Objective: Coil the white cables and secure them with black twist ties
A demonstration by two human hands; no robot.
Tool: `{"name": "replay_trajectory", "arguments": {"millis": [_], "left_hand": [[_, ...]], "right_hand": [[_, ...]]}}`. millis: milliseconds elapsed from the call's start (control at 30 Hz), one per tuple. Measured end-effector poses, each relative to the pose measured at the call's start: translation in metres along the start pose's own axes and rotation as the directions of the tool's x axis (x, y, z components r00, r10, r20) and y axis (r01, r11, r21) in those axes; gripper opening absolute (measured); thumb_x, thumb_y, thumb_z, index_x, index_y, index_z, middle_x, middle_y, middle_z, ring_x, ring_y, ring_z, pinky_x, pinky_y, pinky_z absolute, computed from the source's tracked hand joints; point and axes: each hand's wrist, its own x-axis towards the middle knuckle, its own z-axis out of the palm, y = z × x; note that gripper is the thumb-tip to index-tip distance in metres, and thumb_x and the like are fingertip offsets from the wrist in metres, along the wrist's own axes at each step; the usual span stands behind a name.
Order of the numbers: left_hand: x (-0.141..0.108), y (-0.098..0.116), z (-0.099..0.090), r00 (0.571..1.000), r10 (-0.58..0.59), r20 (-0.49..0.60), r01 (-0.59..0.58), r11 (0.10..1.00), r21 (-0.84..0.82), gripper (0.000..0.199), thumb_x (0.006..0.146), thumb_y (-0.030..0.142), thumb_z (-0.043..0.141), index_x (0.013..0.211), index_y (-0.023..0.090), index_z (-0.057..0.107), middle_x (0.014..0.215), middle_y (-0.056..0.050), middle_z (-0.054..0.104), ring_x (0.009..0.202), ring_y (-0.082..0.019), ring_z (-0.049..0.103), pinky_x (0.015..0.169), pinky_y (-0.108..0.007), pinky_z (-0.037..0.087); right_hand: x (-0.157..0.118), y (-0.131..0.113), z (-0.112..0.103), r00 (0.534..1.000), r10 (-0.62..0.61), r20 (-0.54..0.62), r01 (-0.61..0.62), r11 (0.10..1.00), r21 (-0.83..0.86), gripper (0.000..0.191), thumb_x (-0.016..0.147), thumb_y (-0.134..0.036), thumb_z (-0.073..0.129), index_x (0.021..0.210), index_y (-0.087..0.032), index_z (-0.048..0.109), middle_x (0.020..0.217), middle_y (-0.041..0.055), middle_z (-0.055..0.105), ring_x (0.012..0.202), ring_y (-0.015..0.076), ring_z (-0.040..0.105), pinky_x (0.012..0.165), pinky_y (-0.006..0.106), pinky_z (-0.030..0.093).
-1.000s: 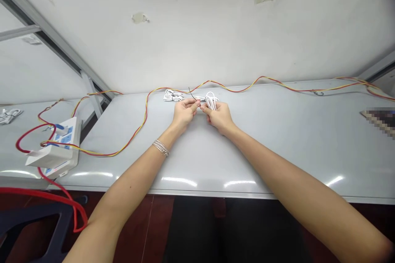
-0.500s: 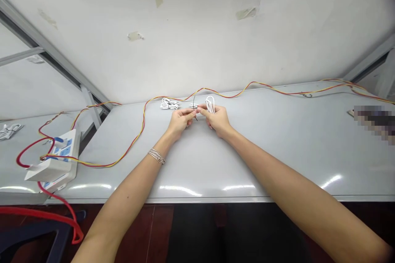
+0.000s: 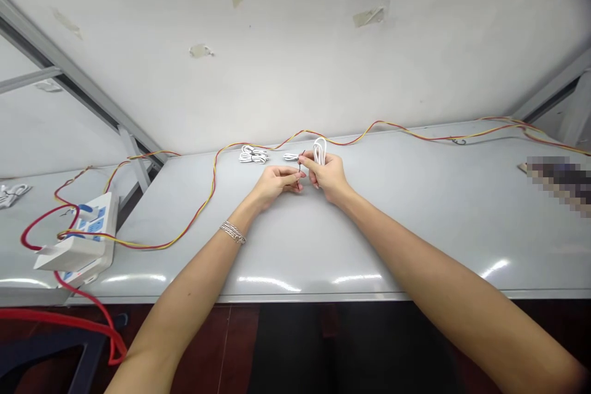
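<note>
Tbl [image 3: 415, 246] open to edge; L hand [image 3: 277, 183], R hand [image 3: 330, 178] at white cable [image 3: 319, 151]

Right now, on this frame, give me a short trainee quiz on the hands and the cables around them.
1. Which hand holds the white looped cable?
2. True or false: the silver chain bracelet is on the right wrist.
3. What colours is the twisted two-colour insulated wire?
A. Red and yellow
B. Blue and white
C. Black and green

Key:
1. The right hand
2. False: it is on the left wrist
3. A
</note>
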Motion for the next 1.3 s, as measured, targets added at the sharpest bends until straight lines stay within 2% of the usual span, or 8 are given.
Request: {"name": "replay_trajectory", "arguments": {"millis": [167, 400, 567, 733, 933, 1033, 1133, 1300], "left_hand": [[0.0, 0.0, 0.002, 0.997, 0.075, 0.003, -0.075, 0.997, 0.034, 0.037, 0.063, 0.04, 0.09, 0.084, 0.012, 0.076, 0.073, -0.004, 0.068, 0.061, -0.012, 0.06, 0.066, -0.029, 0.05], [0.003, -0.005, 0.004, 0.985, 0.165, -0.046, -0.157, 0.978, 0.139, 0.037, 0.063, 0.039, 0.089, 0.087, 0.014, 0.076, 0.083, -0.006, 0.072, 0.06, -0.009, 0.056, 0.061, -0.027, 0.047], [0.005, -0.008, 0.003, 0.979, 0.201, -0.037, -0.192, 0.968, 0.164, 0.037, 0.068, 0.036, 0.087, 0.097, 0.016, 0.077, 0.081, -0.006, 0.073, 0.061, -0.01, 0.057, 0.061, -0.027, 0.047], [0.01, -0.014, 0.001, 0.961, 0.276, -0.031, -0.261, 0.937, 0.234, 0.034, 0.069, 0.037, 0.085, 0.094, 0.014, 0.079, 0.098, -0.012, 0.076, 0.067, -0.012, 0.059, 0.064, -0.029, 0.05], [0.014, -0.017, -0.003, 0.946, 0.324, -0.029, -0.301, 0.905, 0.301, 0.026, 0.073, 0.031, 0.081, 0.093, 0.014, 0.079, 0.1, -0.013, 0.077, 0.073, -0.017, 0.063, 0.066, -0.032, 0.052], [0.013, -0.017, -0.004, 0.956, 0.292, -0.033, -0.265, 0.905, 0.333, 0.022, 0.075, 0.026, 0.079, 0.093, 0.013, 0.079, 0.097, -0.013, 0.077, 0.073, -0.017, 0.063, 0.066, -0.031, 0.052], [0.012, -0.017, -0.003, 0.963, 0.269, -0.023, -0.246, 0.91, 0.333, 0.022, 0.075, 0.023, 0.079, 0.093, 0.012, 0.079, 0.095, -0.013, 0.076, 0.072, -0.017, 0.063, 0.068, -0.032, 0.052], [0.011, -0.015, -0.001, 0.955, 0.298, -0.006, -0.281, 0.906, 0.317, 0.02, 0.073, 0.026, 0.081, 0.086, 0.012, 0.078, 0.087, -0.009, 0.075, 0.069, -0.015, 0.061, 0.069, -0.03, 0.052]], "right_hand": [[0.004, 0.0, -0.002, 0.996, 0.084, -0.01, -0.083, 0.994, 0.071, 0.025, 0.07, -0.033, 0.082, 0.076, -0.017, 0.063, 0.047, -0.0067, 0.046, 0.038, 0.0065, 0.034, 0.035, 0.021, 0.023], [0.008, 0.003, -0.006, 0.986, 0.164, 0.013, -0.163, 0.969, 0.184, 0.013, 0.079, -0.018, 0.074, 0.073, -0.015, 0.062, 0.069, 0.0006, 0.06, 0.043, 0.0034, 0.035, 0.036, 0.02, 0.021], [0.007, 0.0, -0.005, 0.978, 0.206, -0.009, -0.202, 0.963, 0.177, 0.012, 0.076, -0.016, 0.074, 0.071, -0.014, 0.063, 0.064, 0.0, 0.057, 0.043, 0.0044, 0.035, 0.035, 0.02, 0.021], [0.006, -0.004, -0.004, 0.96, 0.274, -0.054, -0.261, 0.949, 0.174, 0.011, 0.072, -0.008, 0.072, 0.066, -0.012, 0.064, 0.07, 0.003, 0.059, 0.046, 0.004, 0.037, 0.034, 0.018, 0.021], [0.005, -0.008, -0.003, 0.939, 0.342, -0.03, -0.33, 0.924, 0.192, 0.011, 0.074, -0.004, 0.068, 0.066, -0.012, 0.065, 0.069, 0.0043, 0.06, 0.047, 0.0043, 0.036, 0.033, 0.016, 0.021], [0.005, -0.005, -0.001, 0.95, 0.29, -0.115, -0.277, 0.953, 0.123, 0.012, 0.074, -0.007, 0.069, 0.065, -0.013, 0.064, 0.068, 0.0042, 0.061, 0.046, 0.0053, 0.039, 0.033, 0.018, 0.023], [0.008, 0.002, -0.001, 0.967, 0.163, -0.195, -0.176, 0.983, -0.048, 0.009, 0.074, -0.013, 0.069, 0.068, -0.015, 0.064, 0.058, 0.0002, 0.057, 0.041, 0.0071, 0.04, 0.034, 0.02, 0.023], [0.016, 0.02, -0.009, 0.982, -0.073, -0.175, 0.014, 0.948, -0.317, 0.013, 0.076, -0.029, 0.07, 0.077, -0.016, 0.067, 0.054, -0.0017, 0.055, 0.047, 0.0119, 0.048, 0.045, 0.024, 0.036]]}}
